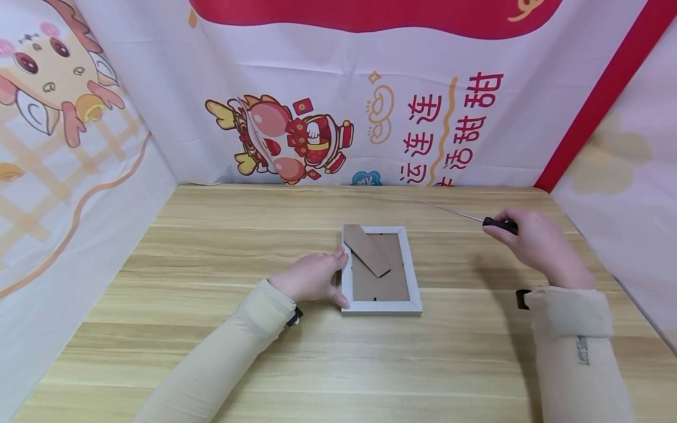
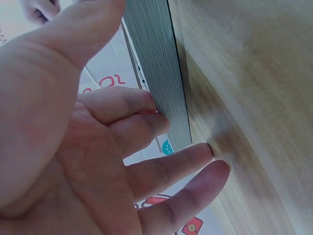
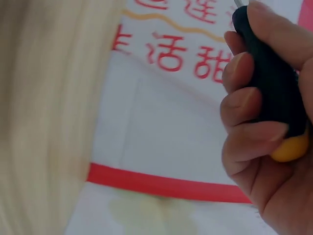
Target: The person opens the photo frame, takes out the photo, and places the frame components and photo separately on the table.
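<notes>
I see a wooden table [image 1: 211, 352] carrying one frame [image 1: 381, 306] (face down, cardboard back up) near its middle.

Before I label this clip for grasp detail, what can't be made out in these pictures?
- Screwdriver tip: head view, too thin against the table to tell its type.
- Its shaft: right wrist view, cut off by the top edge; right hand covers much of the handle.
- Frame front: lies face down, only the cardboard back shows.
- Left hand fingertips: head view, hidden under the hand.
- Table: right wrist view, blurred.
</notes>
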{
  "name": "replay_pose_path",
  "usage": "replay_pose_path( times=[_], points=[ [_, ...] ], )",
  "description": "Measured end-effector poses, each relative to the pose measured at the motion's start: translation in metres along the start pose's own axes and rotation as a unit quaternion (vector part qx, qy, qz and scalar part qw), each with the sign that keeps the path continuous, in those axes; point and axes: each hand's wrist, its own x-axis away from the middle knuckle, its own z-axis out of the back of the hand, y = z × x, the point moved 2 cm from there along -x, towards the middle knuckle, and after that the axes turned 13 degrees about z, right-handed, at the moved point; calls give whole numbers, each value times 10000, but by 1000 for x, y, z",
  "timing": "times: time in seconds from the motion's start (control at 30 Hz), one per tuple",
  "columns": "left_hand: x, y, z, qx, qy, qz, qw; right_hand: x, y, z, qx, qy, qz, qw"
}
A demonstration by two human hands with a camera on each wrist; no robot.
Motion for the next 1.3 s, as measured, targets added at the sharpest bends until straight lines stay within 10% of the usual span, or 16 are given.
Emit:
replay_pose_path(
  times=[1.3],
  points=[
    [2,1,1,95,-72,97,9999,24,82,-40,67,-1113,-213,9935]
  ],
)
